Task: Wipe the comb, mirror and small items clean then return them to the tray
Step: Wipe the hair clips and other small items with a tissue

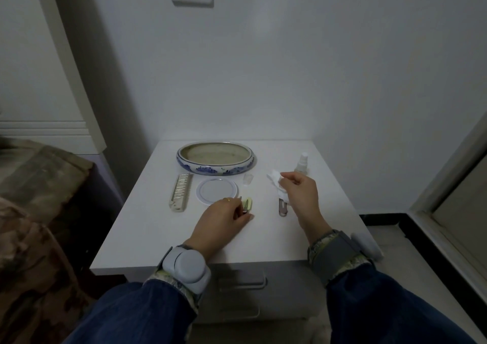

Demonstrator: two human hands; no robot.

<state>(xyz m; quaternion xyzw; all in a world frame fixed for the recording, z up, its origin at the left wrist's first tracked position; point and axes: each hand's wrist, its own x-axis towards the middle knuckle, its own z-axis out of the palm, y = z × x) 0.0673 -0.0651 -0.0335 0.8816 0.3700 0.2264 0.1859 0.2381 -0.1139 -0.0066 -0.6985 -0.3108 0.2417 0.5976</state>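
A blue-and-white ceramic tray (237,171) stands at the back of the white table and holds nothing. In front of it lie a pale comb (181,193) and a round mirror (217,191). My left hand (221,221) pinches a small light-green nail clipper (247,204) just right of the mirror. My right hand (299,194) grips a crumpled white wipe (274,178). A slim metal tool (282,207) lies on the table under that hand.
A small spray bottle (302,163) stands at the back right, with a small clear cap (248,178) beside the tray. The table (158,238) drops off at its front edge above a drawer handle (242,283). A bed is at left.
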